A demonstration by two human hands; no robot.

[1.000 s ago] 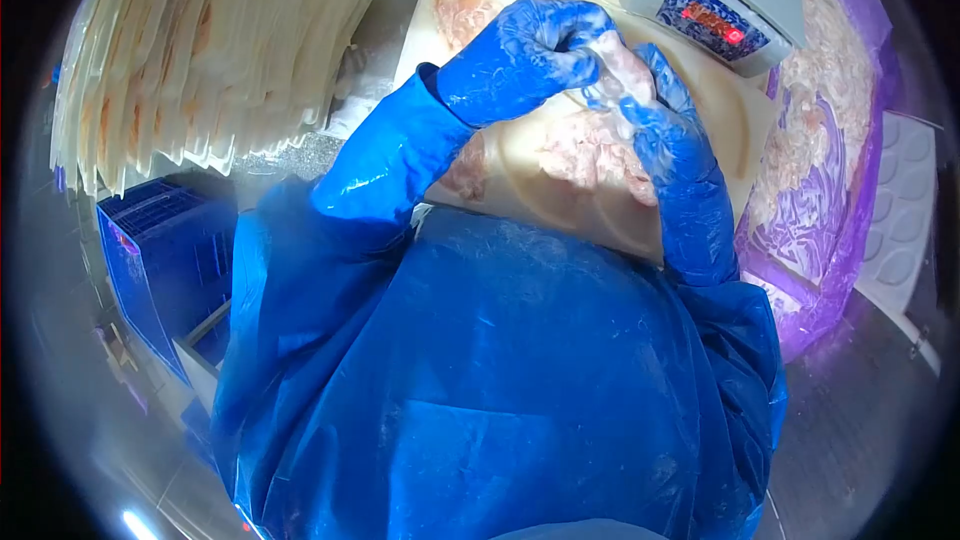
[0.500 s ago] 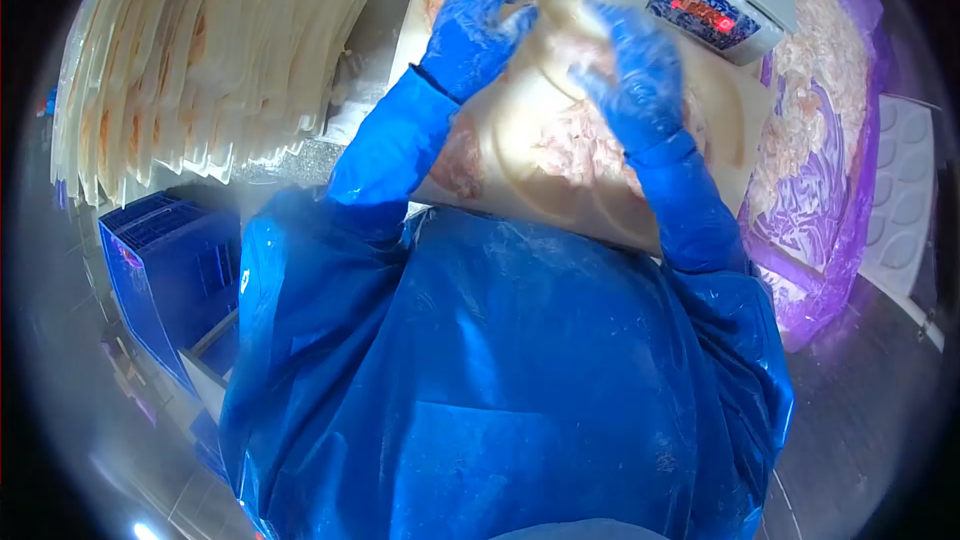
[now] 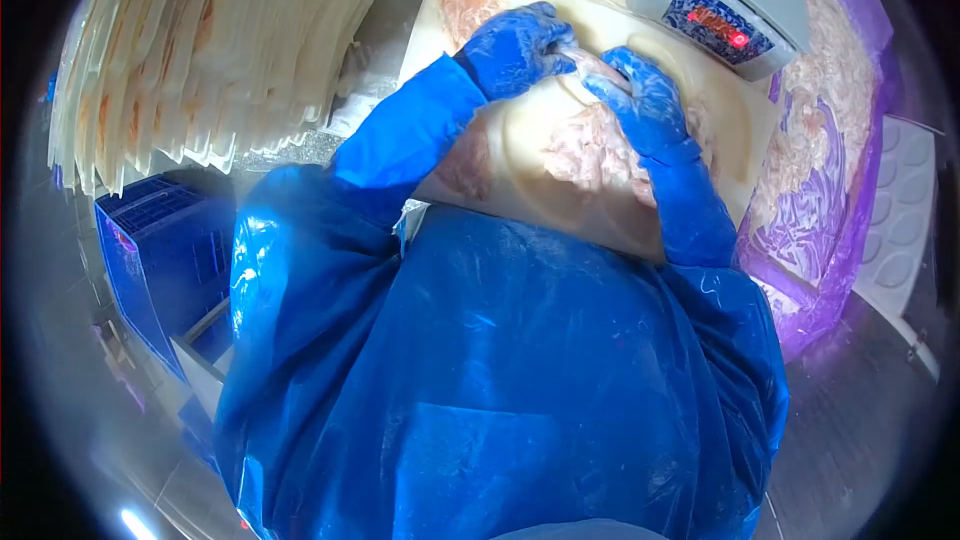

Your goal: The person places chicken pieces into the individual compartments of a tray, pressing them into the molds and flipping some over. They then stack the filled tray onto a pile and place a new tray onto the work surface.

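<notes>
Between my two blue-gloved hands is a pale pink piece of meat [image 3: 596,67], held above a cream moulded tray [image 3: 520,130]. The fingers of my left hand [image 3: 520,48] are closed on its left end. My right hand [image 3: 643,98] grips its right side, thumb and fingers around it. Below my right hand, pale meat [image 3: 592,152] fills a hollow of the tray. More meat lies in the upper left hollow [image 3: 467,10] and in the lower left one [image 3: 465,162].
A scale with a red display [image 3: 715,25] stands behind the tray. To the right is a purple-lined container of meat [image 3: 815,140], with a moulded tray [image 3: 895,210] beyond it. Stacked cream trays [image 3: 210,50] stand at the left, above a blue crate [image 3: 165,260].
My hands have come closer together, and a piece of meat is now visible between them. My left hand has moved right and its fingers have closed. My right hand has closed too.
</notes>
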